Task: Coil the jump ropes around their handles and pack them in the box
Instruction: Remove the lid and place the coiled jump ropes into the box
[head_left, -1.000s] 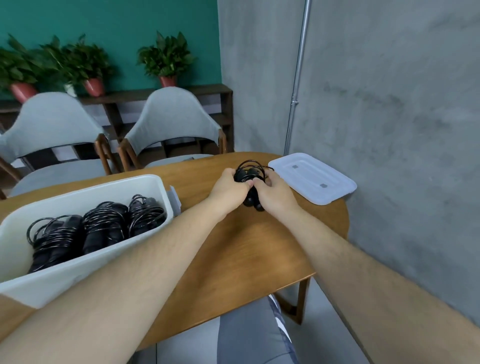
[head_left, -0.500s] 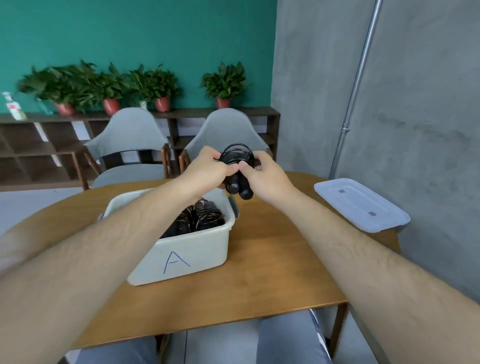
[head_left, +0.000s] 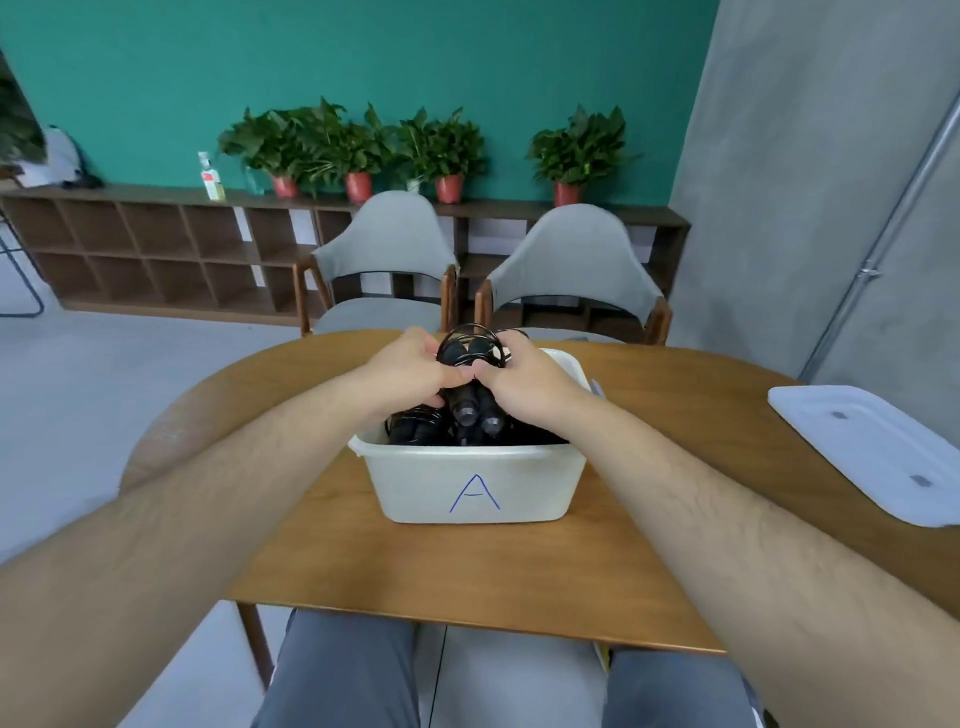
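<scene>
left hand (head_left: 410, 371) + right hand (head_left: 522, 376): both gripping coiled rope (head_left: 470, 384) | over box (head_left: 467, 478) | lid (head_left: 872, 452) on counter (head_left: 467, 566)

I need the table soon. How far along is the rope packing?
Nearly done, it seems. Coiled ropes already lie in the box. The left hand and right hand hold another coiled rope over it. Left: setting it in and, probably, fitting the lid, which lies on the table.

Left hand (head_left: 410, 370) and right hand (head_left: 524, 376) side by side, apparently thumbs touching (forearms outstretched).
</scene>
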